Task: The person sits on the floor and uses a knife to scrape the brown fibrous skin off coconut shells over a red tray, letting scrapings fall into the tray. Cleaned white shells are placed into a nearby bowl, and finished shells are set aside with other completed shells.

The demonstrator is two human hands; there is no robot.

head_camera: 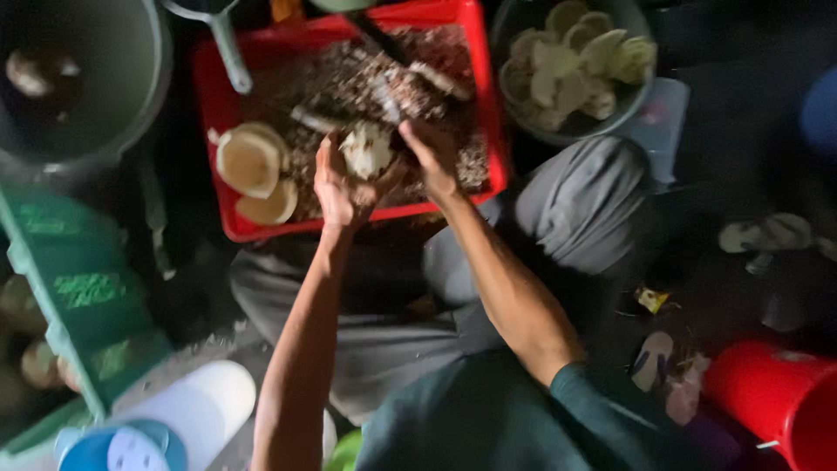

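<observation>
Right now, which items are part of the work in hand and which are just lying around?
In use:
left hand cupping a pale peeled piece
right hand on it
red tray of brown scraps
bowl of pale peeled pieces

Lying about:
green crate
red bucket
sandals
white roll

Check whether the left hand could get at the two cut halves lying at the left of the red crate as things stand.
Probably yes. The cut halves lie uncovered in the red crate, just beside the left hand, with nothing between them. That hand, though, already cups a pale chunk.
</observation>
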